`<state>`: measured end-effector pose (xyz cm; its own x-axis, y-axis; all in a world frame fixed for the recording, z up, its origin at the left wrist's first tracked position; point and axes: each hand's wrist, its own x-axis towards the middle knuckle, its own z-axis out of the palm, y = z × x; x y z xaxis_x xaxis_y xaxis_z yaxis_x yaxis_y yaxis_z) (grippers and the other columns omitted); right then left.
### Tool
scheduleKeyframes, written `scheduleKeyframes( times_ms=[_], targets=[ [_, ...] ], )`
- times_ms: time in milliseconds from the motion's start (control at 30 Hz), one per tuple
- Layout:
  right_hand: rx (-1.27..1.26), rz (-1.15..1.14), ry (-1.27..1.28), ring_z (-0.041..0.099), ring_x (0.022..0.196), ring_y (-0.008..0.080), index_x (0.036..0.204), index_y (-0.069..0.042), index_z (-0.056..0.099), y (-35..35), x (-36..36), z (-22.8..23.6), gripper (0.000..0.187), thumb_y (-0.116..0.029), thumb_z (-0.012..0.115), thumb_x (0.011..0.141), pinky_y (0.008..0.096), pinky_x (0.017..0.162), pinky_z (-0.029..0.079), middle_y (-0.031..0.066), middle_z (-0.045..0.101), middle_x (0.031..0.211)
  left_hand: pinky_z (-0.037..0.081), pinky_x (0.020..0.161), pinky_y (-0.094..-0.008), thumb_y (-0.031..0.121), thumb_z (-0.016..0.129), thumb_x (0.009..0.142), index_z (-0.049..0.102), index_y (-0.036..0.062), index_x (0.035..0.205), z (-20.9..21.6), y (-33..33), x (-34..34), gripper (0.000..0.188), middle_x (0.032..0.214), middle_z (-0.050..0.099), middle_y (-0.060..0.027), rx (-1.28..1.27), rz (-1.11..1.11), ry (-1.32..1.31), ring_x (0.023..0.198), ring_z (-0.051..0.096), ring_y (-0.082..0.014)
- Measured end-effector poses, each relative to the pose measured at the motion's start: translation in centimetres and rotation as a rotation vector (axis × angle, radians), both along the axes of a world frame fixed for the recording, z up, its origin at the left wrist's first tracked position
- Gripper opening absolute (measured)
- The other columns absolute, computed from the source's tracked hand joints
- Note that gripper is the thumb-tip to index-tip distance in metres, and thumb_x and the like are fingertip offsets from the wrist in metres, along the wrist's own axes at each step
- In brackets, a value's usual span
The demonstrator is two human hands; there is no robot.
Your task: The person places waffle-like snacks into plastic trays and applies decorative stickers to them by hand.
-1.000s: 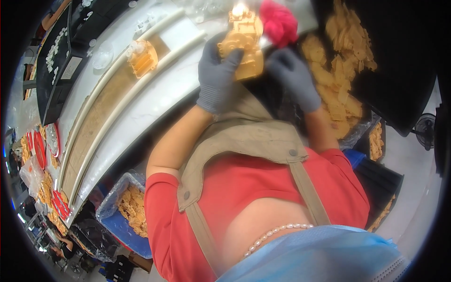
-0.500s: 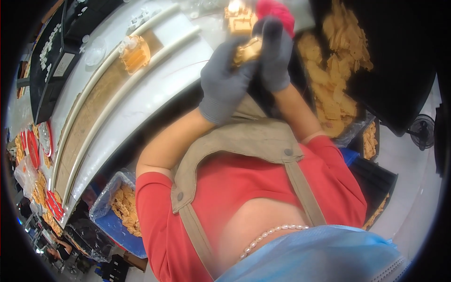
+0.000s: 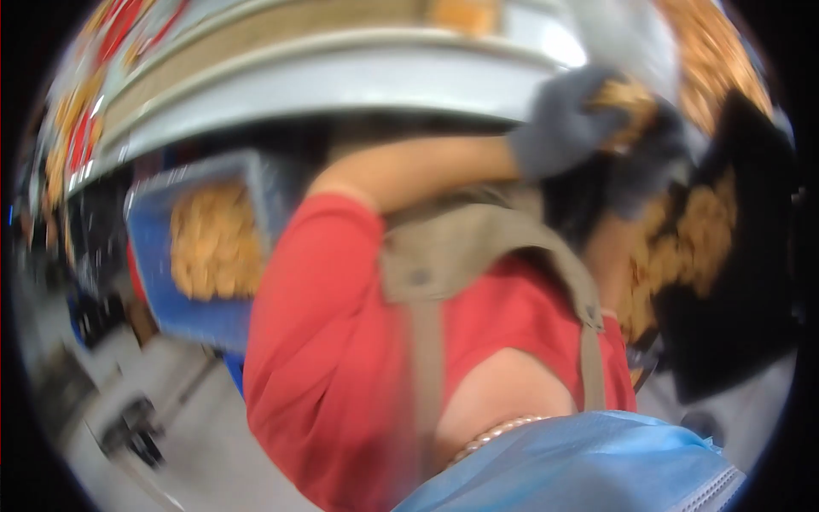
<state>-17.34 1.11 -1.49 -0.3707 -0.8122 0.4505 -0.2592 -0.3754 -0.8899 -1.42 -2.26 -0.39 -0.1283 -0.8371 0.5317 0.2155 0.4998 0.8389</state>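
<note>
An orange-gold moulded plastic part (image 3: 629, 109) is held up between my two gloved hands, in front of my chest and toward the right. My left hand (image 3: 563, 124), in a dark grey glove, is closed on its left side. Against the other side is my right hand (image 3: 654, 162), gloved alike, its fingers bent around the part. Motion blurs the part's shape and the fingertips.
A white-edged conveyor (image 3: 324, 72) runs across the top, with another orange part (image 3: 465, 15) on it. At left, a blue bin (image 3: 200, 320) holds many orange pieces (image 3: 217, 243). More orange parts (image 3: 699, 230) lie at right beside a black panel (image 3: 738, 316).
The view has swung, so the conveyor now lies across the top and the blue bin shows more fully. My hands appear farther right, still around the orange part.
</note>
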Motion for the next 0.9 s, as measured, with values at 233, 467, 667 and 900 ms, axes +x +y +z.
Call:
scheduleKeyframes(
  times_ms=[233,467,667,900],
  targets=[
    [0.335,0.11,-0.217,0.054,0.106,0.0176,0.132,0.0,0.04,1.9,5.0,-0.7,0.049,0.002,0.056,0.085,0.0284,0.088,0.046,0.0106,0.054,0.121,0.049,0.082,-0.0368,0.036,0.068,0.08,0.041,0.0046,0.126,0.3,0.1,3.7,0.062,0.106,0.059,-0.0168,0.005,-0.062,-0.232,0.097,0.059,-0.0298],
    [0.504,0.065,0.063,0.059,0.099,0.0165,0.125,-0.001,0.047,5.0,1.7,-0.2,0.049,-0.015,0.064,0.081,0.0294,0.087,0.046,0.0108,0.062,0.109,0.053,0.078,-0.0386,0.026,0.067,0.082,0.028,0.0056,0.134,-2.0,1.7,0.6,0.068,0.107,0.061,-0.0201,0.149,-0.236,-0.453,0.095,0.063,-0.0337],
    [0.46,-0.086,-0.03,0.061,0.091,0.0162,0.119,-0.002,0.051,3.5,-5.1,3.1,0.049,-0.023,0.067,0.078,0.0288,0.081,0.048,0.0124,0.063,0.102,0.05,0.076,-0.0333,0.024,0.071,0.079,0.044,0.0023,0.127,2.1,-0.2,-1.5,0.059,0.1,0.063,-0.0128,0.133,-0.167,-0.467,0.087,0.062,-0.0249],
    [0.558,-0.325,0.302,0.06,0.095,0.0299,0.112,-0.003,0.054,0.3,-12.7,1.1,0.057,-0.051,0.056,0.081,0.0358,0.083,0.046,0.0202,0.061,0.102,0.042,0.092,-0.0412,0.041,0.068,0.078,0.039,0.0012,0.133,1.4,-6.8,6.5,0.074,0.116,0.052,-0.0233,0.086,0.522,-1.076,0.111,0.051,-0.0332]
  ],
)
